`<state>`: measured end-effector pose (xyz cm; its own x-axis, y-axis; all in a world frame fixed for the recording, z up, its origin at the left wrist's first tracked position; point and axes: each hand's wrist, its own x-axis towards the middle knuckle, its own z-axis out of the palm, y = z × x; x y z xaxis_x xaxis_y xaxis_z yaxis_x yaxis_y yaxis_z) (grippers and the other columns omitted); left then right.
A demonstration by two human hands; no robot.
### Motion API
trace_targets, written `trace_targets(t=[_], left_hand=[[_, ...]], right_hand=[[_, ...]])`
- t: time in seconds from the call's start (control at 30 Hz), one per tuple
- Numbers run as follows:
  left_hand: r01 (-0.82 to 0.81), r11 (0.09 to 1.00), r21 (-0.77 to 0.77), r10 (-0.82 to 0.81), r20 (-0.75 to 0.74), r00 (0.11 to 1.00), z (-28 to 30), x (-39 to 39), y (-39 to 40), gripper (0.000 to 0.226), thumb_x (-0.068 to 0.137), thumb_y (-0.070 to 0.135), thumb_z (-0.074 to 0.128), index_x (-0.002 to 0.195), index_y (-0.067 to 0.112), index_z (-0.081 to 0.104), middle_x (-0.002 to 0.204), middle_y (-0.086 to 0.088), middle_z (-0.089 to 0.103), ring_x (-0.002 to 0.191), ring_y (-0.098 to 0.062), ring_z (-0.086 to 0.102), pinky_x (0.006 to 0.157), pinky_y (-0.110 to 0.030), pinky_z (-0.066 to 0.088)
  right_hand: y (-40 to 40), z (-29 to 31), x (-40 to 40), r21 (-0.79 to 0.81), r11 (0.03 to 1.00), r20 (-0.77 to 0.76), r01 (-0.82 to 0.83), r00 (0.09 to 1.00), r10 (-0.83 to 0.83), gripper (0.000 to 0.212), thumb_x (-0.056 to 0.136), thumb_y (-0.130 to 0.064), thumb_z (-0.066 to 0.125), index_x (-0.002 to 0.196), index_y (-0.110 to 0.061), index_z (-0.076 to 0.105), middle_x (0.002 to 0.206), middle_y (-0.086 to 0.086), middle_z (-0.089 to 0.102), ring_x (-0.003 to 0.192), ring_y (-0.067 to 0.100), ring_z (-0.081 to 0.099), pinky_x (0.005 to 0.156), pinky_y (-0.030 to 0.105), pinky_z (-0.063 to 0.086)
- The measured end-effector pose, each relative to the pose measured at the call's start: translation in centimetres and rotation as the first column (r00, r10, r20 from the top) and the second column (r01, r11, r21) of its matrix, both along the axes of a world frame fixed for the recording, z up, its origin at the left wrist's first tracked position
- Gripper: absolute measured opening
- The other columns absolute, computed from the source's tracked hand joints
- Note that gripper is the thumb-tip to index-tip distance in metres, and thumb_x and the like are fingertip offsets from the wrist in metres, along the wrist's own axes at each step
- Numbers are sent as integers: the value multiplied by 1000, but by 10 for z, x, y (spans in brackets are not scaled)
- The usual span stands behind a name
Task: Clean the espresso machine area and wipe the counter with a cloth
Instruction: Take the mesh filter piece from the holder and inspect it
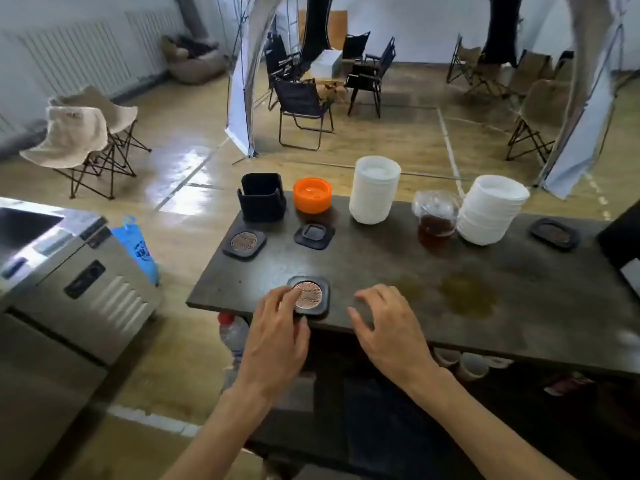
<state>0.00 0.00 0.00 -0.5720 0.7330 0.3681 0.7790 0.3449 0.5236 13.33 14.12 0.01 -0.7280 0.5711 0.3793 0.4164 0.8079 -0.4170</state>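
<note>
Clearing the near coaster before wiping

The left hand (277,341) has fingertips on the near coaster (309,296); the right hand (384,327) hovers, fingers spread, empty. Better to lift it clear toward the far items; the spill (467,294) lies right; no cloth visible.

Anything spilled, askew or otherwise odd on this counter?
Yes: a brownish wet stain spreads across the dark counter, right of the right hand. No cloth is in view.
</note>
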Motion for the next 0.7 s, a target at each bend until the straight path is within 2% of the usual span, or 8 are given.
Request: trace_targets(t=[0.03, 0.1, 0.17, 0.27, 0.4, 0.53, 0.63, 0.7], left_hand=[[-5, 1000, 27, 5, 1, 1000, -1, -15, 0, 29, 91, 17, 61, 119, 21, 54, 114, 7, 53, 106, -9, 51, 93, -23, 45], [0, 1000, 9, 0, 0, 1000, 2, -43, 4, 11, 92, 16, 61, 102, 21, 59, 94, 8, 55, 86, -9, 51, 77, -25, 46], [45, 997, -56, -45, 6, 999, 5, -71, 14, 4, 92, 17, 60, 94, 19, 63, 88, 6, 57, 80, -15, 54, 72, -32, 46], [169, 977, -129, -171, -4, 985, 10, -96, 33, 12, 92, 20, 59, 101, 17, 66, 97, 0, 60, 91, -21, 57, 79, -36, 47], [347, 923, -167, -353, -10, 936, 15, -111, 59, 20, 93, 18, 56, 110, 18, 66, 106, 0, 62, 100, -20, 56, 88, -35, 45], [386, 900, -204, -389, 25, 921, 14, -125, 68, 26, 92, 15, 54, 116, 19, 65, 112, -1, 62, 106, -23, 56, 92, -40, 45], [376, 911, -171, -375, 44, 926, 12, -139, 66, 28, 91, 11, 54, 115, 18, 65, 111, -1, 62, 103, -23, 57, 89, -39, 45], [372, 916, -147, -367, 63, 928, 13, -148, 63, 27, 93, 12, 53, 116, 20, 64, 110, 2, 61, 101, -18, 57, 87, -35, 46]], right_hand=[[-1, -3, -9, -23, 1000, 0, 11, 1000, -12, 13, 94, -34, 60, 98, -22, 64, 94, -7, 60, 89, 10, 54, 83, 27, 50], [-2, 1, -28, -63, 995, 54, 80, 996, -77, 16, 94, -35, 59, 83, -24, 61, 80, -9, 57, 77, 10, 51, 69, 26, 45], [-6, 5, -46, -133, 977, 138, 169, 979, -151, 21, 94, -40, 57, 79, -25, 60, 78, -9, 58, 73, 11, 52, 64, 27, 42], [-12, 12, -63, -155, 934, 282, 323, 920, -271, 27, 93, -49, 54, 79, -27, 60, 78, -7, 64, 72, 16, 60, 61, 30, 42], [-26, 11, -80, -71, 898, 410, 433, 834, -370, 29, 94, -52, 48, 83, -27, 57, 82, -3, 66, 79, 23, 67, 63, 34, 44], [-24, 10, -87, -156, 858, 464, 489, 803, -374, 30, 94, -52, 48, 86, -25, 58, 86, -2, 67, 82, 24, 67, 66, 36, 46], [-17, 15, -91, -289, 814, 462, 504, 818, -343, 24, 92, -48, 53, 82, -26, 55, 81, -6, 63, 77, 20, 62, 67, 36, 47], [-10, 25, -93, -366, 800, 352, 475, 867, -354, 17, 90, -41, 57, 82, -27, 54, 79, -8, 63, 75, 17, 61, 69, 39, 52]])
